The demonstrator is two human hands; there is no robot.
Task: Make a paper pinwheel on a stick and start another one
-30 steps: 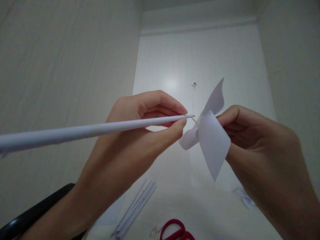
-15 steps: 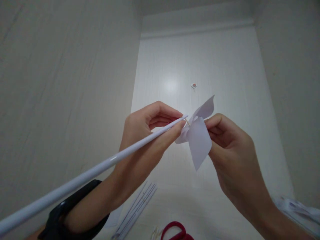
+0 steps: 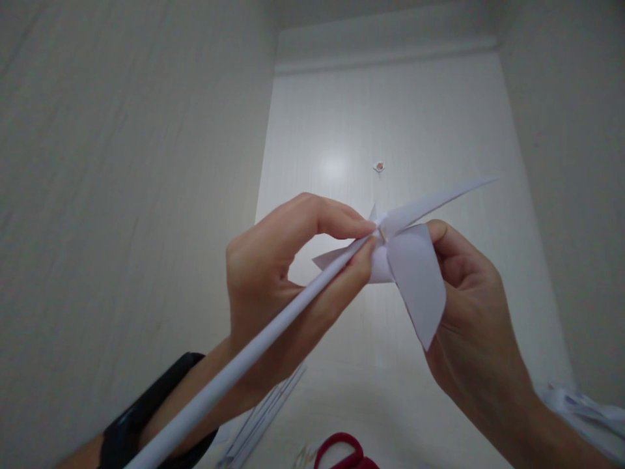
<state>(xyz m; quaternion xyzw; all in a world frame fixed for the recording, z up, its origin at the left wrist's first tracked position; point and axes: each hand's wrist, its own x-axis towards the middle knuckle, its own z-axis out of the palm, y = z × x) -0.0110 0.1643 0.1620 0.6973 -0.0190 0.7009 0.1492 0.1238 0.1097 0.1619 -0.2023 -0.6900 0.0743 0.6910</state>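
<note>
My left hand [image 3: 288,260] pinches a long white paper stick [image 3: 273,335] near its upper end, between thumb and forefinger. The stick slants from the lower left up to the middle of the view. At its tip is a white paper pinwheel [image 3: 417,273] with curved, pointed blades. A short thin wooden pin [image 3: 381,234] shows between the stick's end and the pinwheel's centre. Behind the right-hand blades, my right hand [image 3: 471,299] has its fingers closed at the pinwheel. Its fingertips are partly hidden by the paper.
Red-handled scissors [image 3: 342,449] lie at the bottom edge, with several small thin sticks [image 3: 305,456] beside them. Rolled white paper sticks [image 3: 266,417] lie to their left. Crumpled white paper [image 3: 586,413] is at the lower right. A small sticker [image 3: 379,167] marks the pale surface ahead.
The pinwheel has turned and shifted right, showing more blades. The stick has become steeper, its tip now closer to the pinwheel's centre. My left fingers have moved right with it.
</note>
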